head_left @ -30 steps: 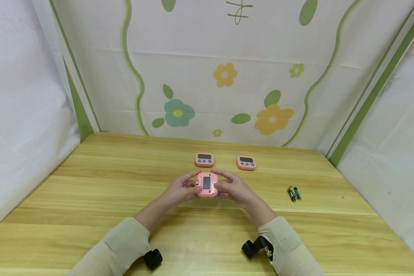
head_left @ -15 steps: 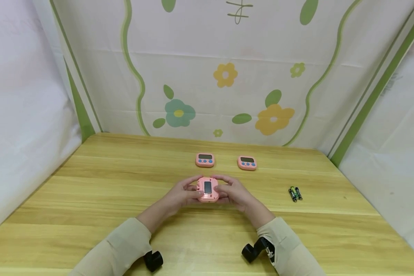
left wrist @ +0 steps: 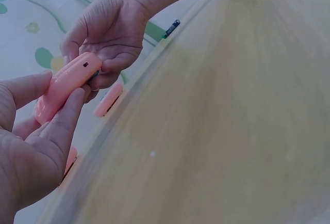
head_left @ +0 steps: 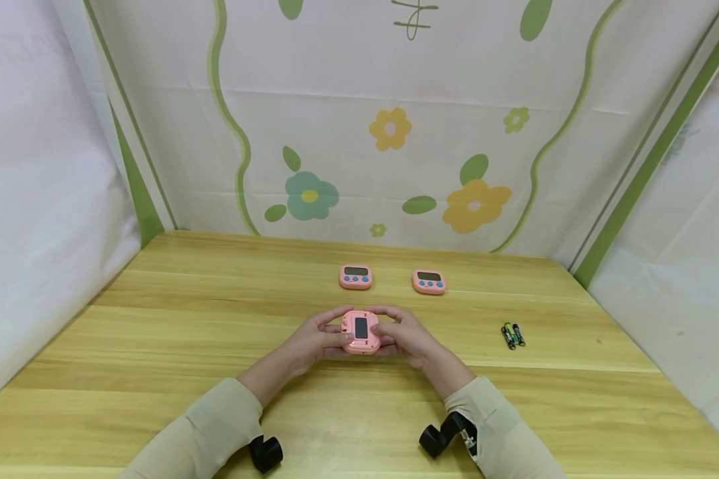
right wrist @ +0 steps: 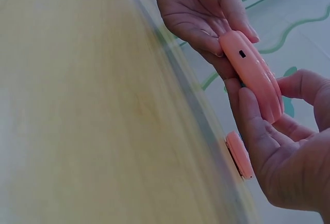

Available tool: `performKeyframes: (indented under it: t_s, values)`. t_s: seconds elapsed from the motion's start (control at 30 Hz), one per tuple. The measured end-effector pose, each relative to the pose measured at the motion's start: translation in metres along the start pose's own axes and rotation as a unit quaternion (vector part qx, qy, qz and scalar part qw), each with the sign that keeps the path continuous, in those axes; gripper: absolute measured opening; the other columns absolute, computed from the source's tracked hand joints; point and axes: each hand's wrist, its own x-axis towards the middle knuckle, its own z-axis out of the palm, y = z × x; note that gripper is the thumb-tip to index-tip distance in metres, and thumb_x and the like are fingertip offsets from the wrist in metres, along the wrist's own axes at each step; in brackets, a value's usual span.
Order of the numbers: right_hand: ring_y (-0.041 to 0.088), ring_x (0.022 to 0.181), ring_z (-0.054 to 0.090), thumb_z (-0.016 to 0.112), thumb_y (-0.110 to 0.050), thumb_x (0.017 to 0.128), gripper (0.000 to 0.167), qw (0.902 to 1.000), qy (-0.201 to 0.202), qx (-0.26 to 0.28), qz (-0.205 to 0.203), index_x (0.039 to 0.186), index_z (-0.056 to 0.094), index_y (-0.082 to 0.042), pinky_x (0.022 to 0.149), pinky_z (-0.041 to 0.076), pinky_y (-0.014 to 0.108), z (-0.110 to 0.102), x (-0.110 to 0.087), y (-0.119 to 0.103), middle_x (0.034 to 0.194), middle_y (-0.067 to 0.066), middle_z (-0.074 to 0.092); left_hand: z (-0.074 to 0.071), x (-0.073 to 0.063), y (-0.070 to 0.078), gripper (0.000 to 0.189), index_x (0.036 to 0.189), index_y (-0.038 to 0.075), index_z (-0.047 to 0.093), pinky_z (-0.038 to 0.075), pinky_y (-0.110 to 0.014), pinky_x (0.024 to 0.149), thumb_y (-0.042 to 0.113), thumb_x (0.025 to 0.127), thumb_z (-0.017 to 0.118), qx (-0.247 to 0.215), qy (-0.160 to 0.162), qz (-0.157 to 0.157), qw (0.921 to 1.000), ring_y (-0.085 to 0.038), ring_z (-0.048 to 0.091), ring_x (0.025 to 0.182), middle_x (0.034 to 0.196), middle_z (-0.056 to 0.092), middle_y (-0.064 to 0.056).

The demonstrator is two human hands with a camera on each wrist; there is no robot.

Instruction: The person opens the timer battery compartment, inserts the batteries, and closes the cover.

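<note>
A pink digital timer (head_left: 361, 346) is held between both hands in the middle of the head view, its back turned up with a dark rectangle on it. The left hand (head_left: 308, 342) grips its left side, thumb on the back and fingers around the edge. From the other side the right hand (head_left: 410, 339) holds it likewise, its thumb pressing on the back. In the left wrist view the timer (left wrist: 64, 87) is seen edge-on, with a small dark slot in its rim. The right wrist view shows the timer (right wrist: 255, 77) raised above the table, fingers underneath.
Beyond the hands two more pink timers, one on the left (head_left: 355, 277) and one on the right (head_left: 429, 282), lie screen up with blue buttons. Several small batteries (head_left: 512, 336) lie together at the right on the wooden table (head_left: 216, 293). A flowered cloth (head_left: 347, 146) hangs behind.
Both hands have brought the timer slightly down and toward the person, mostly in the first half second. The grip stays much the same. The other timers and the batteries have not moved.
</note>
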Motion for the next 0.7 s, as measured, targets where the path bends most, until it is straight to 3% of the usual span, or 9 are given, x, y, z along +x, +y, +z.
performKeyframes:
  t_s: [0.3,0.7]
  values:
    - [0.015,0.061,0.06,0.054,-0.005,0.081,0.045,1.0,0.002,0.007,0.005,0.123,0.04,0.0,0.057,0.052,0.029,-0.0007,0.0008,0.0009,0.079,0.011,0.062,-0.0005,0.0007,0.0001,0.061,0.133,0.006,0.03,0.047,-0.038,0.076,-0.003,0.079,0.057,-0.016,-0.007,-0.006,0.9998,-0.027,0.058,0.084,0.105,0.053,-0.024]
    - [0.014,0.057,0.059,0.052,-0.001,0.077,0.04,0.9996,0.021,0.017,-0.008,0.116,0.043,0.003,0.052,0.051,0.028,0.0036,0.0017,0.0044,0.073,0.009,0.061,0.0005,-0.0009,-0.0026,0.062,0.133,0.004,0.032,0.048,-0.038,0.075,-0.006,0.077,0.058,-0.037,0.008,-0.017,0.9991,-0.028,0.058,0.084,0.103,0.055,-0.024]
